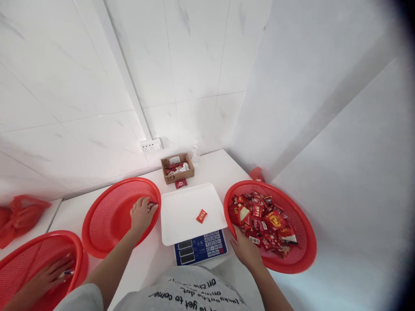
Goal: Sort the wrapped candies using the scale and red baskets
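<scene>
My left hand (142, 214) is over the right side of a red mesh basket (113, 203), its fingers closed on a small dark red wrapped candy (151, 204). No other pieces show in that basket. At the right, my right hand (247, 249) grips the near-left rim of another red basket (304, 233), with some fingers hidden. A pile of red wrapped snacks (264, 220) lies in it. Between the two baskets is a scale with a white tray (181, 216) and a blue keypad panel (201, 247). One red wrapped candy (201, 216) rests on the tray.
Another person's hand (53, 276) reaches into a third red basket (78, 242) at lower left, near a small whitish wrapped piece. Behind the scale stand a cardboard box (178, 176) of packets and a red packet (180, 183). Red plastic bags (26, 216) lie far left.
</scene>
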{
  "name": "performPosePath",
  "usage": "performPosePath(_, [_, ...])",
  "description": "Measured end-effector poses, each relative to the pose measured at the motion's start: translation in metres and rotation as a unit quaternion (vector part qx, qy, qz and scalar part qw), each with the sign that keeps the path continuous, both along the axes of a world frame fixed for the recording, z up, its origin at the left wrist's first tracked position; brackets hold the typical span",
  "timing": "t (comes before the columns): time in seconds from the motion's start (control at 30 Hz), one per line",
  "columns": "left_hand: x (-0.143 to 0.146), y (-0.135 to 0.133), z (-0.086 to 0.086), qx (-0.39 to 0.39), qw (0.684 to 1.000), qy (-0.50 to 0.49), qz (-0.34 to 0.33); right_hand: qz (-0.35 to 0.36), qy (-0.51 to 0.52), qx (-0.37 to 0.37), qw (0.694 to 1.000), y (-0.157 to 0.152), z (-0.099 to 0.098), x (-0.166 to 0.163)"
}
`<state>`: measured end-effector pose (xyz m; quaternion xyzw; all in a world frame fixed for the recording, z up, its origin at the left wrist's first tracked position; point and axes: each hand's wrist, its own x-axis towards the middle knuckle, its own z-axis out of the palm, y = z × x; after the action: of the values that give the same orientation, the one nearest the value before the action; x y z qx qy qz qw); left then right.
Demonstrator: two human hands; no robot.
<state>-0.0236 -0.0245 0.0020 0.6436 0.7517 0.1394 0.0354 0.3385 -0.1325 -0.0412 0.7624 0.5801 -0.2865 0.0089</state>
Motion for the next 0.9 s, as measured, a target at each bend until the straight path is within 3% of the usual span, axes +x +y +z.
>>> performPosePath(0.07, [0.015,-0.002,-0.01,0.007,0.998,0.033,-0.044,0.0,0.002,0.001,1.0,0.0,0.001,0.0])
performPosePath(0.17, [0.054,-0.009,-0.021,-0.011,0.983,0.03,-0.183,0.002,0.006,0.004,1.0,0.0,0.001,0.0])
performPosePath(0.3, [0.111,-0.02,-0.03,-0.073,0.922,-0.011,-0.381,-0.001,0.004,0.001,1.0,0.0,0.001,0.0])
performPosePath(0.43, [0.144,-0.02,-0.038,-0.102,0.873,-0.013,-0.476,0.002,0.002,0.004,1.0,0.0,0.005,-0.001])
performPosePath(0.57, [0.145,-0.014,-0.042,-0.096,0.877,-0.026,-0.471,0.001,-0.006,-0.003,1.0,0.0,0.011,-0.003])
performPosePath(0.7, [0.123,-0.012,-0.038,-0.085,0.902,-0.042,-0.422,-0.005,0.0,0.003,1.0,0.0,0.007,-0.003])
performPosePath(0.8, [0.091,-0.011,-0.028,-0.044,0.937,-0.08,-0.338,-0.016,0.045,0.012,0.999,0.0,-0.004,0.003])
performPosePath(0.9, [0.05,-0.007,-0.015,0.008,0.968,-0.079,-0.239,-0.022,0.172,0.035,0.984,0.003,-0.013,0.018])
